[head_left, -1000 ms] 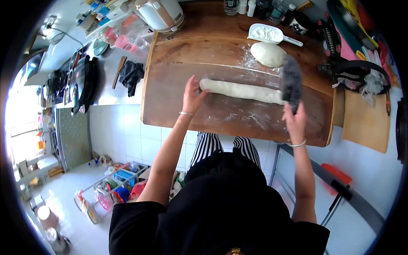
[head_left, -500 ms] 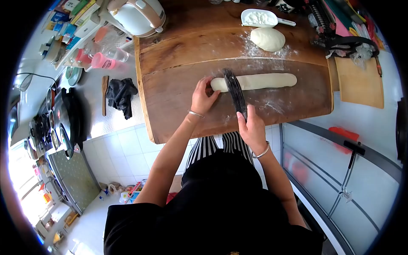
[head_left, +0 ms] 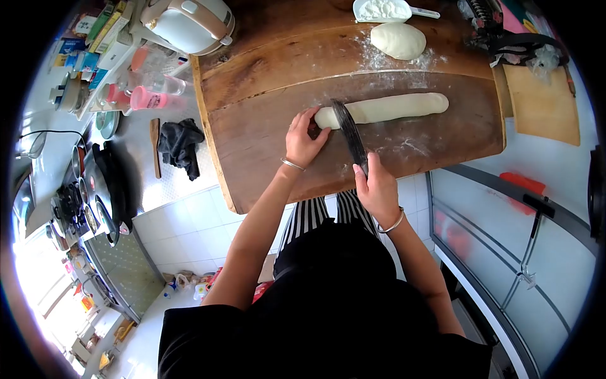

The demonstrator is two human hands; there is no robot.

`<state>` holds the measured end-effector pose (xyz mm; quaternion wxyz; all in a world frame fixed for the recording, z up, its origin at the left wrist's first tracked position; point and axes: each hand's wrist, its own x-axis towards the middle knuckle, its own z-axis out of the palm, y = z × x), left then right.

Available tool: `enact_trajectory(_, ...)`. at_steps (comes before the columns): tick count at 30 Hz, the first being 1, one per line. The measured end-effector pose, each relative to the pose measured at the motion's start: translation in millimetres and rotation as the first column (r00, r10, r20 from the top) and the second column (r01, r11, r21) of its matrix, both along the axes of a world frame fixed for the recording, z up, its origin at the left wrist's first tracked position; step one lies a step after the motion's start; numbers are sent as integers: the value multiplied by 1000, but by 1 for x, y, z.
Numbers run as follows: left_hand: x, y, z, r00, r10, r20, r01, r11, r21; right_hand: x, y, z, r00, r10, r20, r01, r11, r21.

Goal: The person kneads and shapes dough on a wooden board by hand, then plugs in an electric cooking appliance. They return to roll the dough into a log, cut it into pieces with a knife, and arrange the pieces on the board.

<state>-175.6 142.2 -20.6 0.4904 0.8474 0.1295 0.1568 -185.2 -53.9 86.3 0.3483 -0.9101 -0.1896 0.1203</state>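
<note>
A long roll of pale dough point(head_left: 398, 108) lies across the brown wooden board point(head_left: 252, 145). My left hand point(head_left: 305, 140) holds its left end, with thumb and fingers curved around the tip. My right hand point(head_left: 377, 183) grips a dark-bladed kitchen knife point(head_left: 350, 131) by its near end; the handle is hidden in the fist. The blade lies across the roll just right of my left fingers. Whether it has entered the dough, I cannot tell. Beyond the roll rests a rounded lump of dough point(head_left: 398, 42) on scattered flour.
A white scoop of flour point(head_left: 382, 10) sits behind the lump. An electric kettle point(head_left: 189, 25) stands at the back left corner. On the metal counter left are a dark cloth point(head_left: 180, 146), a wooden stick point(head_left: 155, 148) and pink-rimmed cups point(head_left: 148, 98). A tan board point(head_left: 543, 104) lies right.
The whole view has shifted and turned slightly. The knife's blade now looks narrower, seen more edge-on, at about the same place on the roll. Both hands keep their hold.
</note>
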Motion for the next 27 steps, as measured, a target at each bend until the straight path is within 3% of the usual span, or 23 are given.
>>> enact_trajectory(3,0,0,2,1000,-4,-5,4,999,-39,-2,-1,-1,1000,-5,19,6,1000,-23)
enact_trajectory(6,2,-2,3,1000,0,-22,2,999,48,-3,-2,-2,998,8,65,-6,1000,-29)
enact_trajectory(8,6,-1,1,993,20,114,-47,970,239,-4,-2,-3,998,8,61,-5,999,-45)
enact_trajectory(11,10,1,2,997,-29,71,18,989,145,-3,0,-1,999,10,43,-7,997,-78)
enact_trajectory(14,14,6,2,989,-133,69,115,968,224,-3,2,-4,998,14,60,-10,997,-77)
enact_trajectory(18,15,8,-3,982,-163,93,138,964,229,3,9,-1,999,15,41,-11,996,-94)
enact_trajectory(21,16,5,-3,988,-131,79,113,973,203,16,25,-2,997,6,-79,-20,986,-168)
enact_trajectory(27,11,4,0,985,-165,43,148,953,265,36,57,-60,980,-8,201,33,992,-124)
